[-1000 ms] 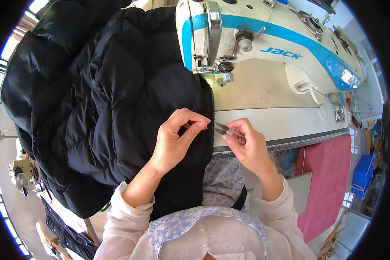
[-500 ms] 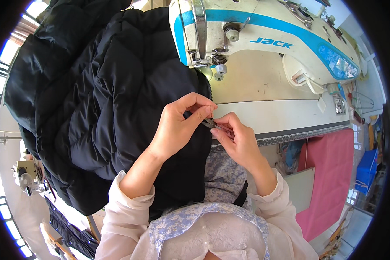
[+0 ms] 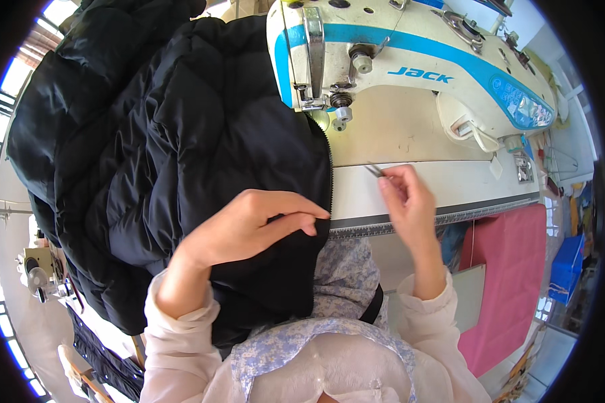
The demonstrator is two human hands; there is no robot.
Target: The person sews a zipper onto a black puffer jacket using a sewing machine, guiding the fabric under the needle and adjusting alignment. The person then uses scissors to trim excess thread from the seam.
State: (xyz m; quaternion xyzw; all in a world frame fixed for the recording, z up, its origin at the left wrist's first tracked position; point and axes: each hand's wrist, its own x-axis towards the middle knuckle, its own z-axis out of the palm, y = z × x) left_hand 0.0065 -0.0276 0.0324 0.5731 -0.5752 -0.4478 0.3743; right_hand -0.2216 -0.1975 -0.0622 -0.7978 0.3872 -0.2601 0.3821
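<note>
A black puffer jacket (image 3: 202, 161) is spread over the left of the sewing table, with a zipper (image 3: 331, 168) along its right edge. My left hand (image 3: 242, 225) is open over the jacket, its index finger stretched toward the zipper edge; nothing shows in its fingers. My right hand (image 3: 410, 201) is closed on a pair of small thread snips (image 3: 375, 170), whose two dark points stick out past the fingertips over the white table strip (image 3: 464, 181). The handles are hidden inside the fingers.
A white and blue sewing machine (image 3: 396, 47) stands at the far side, its needle end beside the jacket. A ruler strip (image 3: 477, 213) runs along the table's front edge. Pink cloth (image 3: 507, 282) hangs at the right, with a blue bin (image 3: 567, 269) beyond.
My hands have parted. The right has moved right with the snips, away from the jacket; the left has opened from a pinch and come lower and nearer me.
</note>
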